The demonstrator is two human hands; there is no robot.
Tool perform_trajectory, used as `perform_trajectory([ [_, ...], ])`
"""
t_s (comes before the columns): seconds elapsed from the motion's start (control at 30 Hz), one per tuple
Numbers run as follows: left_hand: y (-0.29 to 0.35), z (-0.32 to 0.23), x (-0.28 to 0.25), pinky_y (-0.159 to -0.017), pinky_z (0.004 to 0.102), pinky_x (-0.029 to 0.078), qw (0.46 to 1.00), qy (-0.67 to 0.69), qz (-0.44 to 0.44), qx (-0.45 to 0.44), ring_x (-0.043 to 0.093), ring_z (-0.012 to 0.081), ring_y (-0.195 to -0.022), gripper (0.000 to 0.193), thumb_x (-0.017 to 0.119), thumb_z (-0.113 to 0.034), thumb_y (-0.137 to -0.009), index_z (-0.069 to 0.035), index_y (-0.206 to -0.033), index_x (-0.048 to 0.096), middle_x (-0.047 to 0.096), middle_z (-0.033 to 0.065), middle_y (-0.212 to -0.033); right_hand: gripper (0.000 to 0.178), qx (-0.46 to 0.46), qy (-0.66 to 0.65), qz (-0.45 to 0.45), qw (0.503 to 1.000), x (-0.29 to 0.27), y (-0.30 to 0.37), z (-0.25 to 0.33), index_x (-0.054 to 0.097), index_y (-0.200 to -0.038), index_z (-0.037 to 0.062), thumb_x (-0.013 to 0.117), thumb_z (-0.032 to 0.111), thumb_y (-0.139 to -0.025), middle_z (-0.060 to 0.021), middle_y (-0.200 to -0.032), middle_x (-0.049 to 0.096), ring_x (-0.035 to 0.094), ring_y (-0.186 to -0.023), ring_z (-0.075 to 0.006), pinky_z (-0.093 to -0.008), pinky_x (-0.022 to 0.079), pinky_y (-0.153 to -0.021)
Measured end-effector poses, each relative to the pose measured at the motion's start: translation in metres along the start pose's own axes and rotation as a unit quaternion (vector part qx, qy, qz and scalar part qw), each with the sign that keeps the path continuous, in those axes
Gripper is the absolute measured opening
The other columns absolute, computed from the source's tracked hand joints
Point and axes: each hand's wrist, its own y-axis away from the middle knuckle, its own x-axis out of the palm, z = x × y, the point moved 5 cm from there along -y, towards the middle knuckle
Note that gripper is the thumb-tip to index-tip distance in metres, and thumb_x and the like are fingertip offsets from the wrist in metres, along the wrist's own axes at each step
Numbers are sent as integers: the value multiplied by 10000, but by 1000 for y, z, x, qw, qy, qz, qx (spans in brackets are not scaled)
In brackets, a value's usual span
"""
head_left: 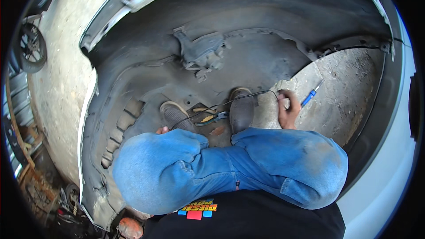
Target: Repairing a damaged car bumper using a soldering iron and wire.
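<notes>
A thin black wire (239, 98) runs across in front of my shoes. Its right end is pinched by the curled fingers of my right hand (289, 109). My left hand (163, 130) is mostly hidden behind my left knee; only fingertips show, closed where the wire's other end comes in. Just beyond my right hand is a slim tool with a blue handle (307, 99) and a narrow metal tip; whether the hand touches it I cannot tell. Between my shoes, pliers (212, 119) with yellow and teal grips lie under the wire.
A large dark plastic car bumper (265, 17) curves around me, its inner side showing. A bracket-like part (201, 51) sits on it ahead of my shoes. Concrete ground (341, 75) shows at right. A wheel (32, 48) and clutter stand at far left.
</notes>
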Motion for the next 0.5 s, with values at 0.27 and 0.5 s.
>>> perform_trajectory([
  [0.27, -31, -169, 93, -777, 397, 553, 899, -211, 67, 379, 703, 285, -879, 178, 709, -155, -965, -32, -1094, 714, 701, 113, -995, 192, -315, -3, 475, 822, 130, 7, 87, 759, -926, 17, 711, 202, -917, -151, -882, 729, 716, -799, -341, -429, 584, -746],
  [0.5, -84, -151, 173, -929, 487, 555, 754, -428, 108, 486, 622, 346, -1180, 310, 670, -120, -950, -93, -1256, 627, 570, 137, -1324, 523, -427, 185, 504, 728, 185, 77, 64, 524, -1438, 10, 604, 190, -954, -207, -1427, 546, 601, -1256, -389, -462, 518, -1053],
])
